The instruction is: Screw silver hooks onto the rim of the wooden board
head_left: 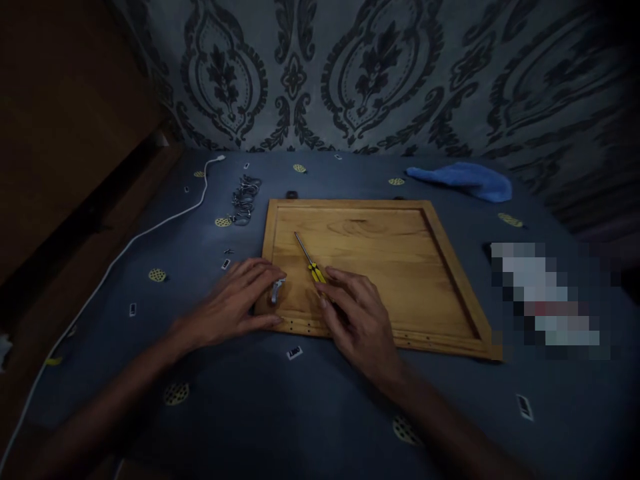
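A wooden panel with a raised border (375, 257) lies flat on the blue patterned cloth in front of me. My left hand (240, 297) rests over its left edge near the close corner, fingers stretched and thumb apart from them. Between the thumb and index fingertip is a small silver metal fitting (277, 290), touching or very near the fingers; its exact kind is unclear. A screwdriver with a yellow and black handle (314, 271) is in my right hand (357, 323), closed around its handle. The thin shaft points up and left over the panel. Small dark holes dot the panel's near border.
Left of the panel lies a pile of metal fittings (245, 200), with a few tiny pieces (229, 251) closer to me. A white cable (165, 219) runs along the left side. At the back right is a blue cloth (463, 181). A pixelated item (545, 293) lies at right.
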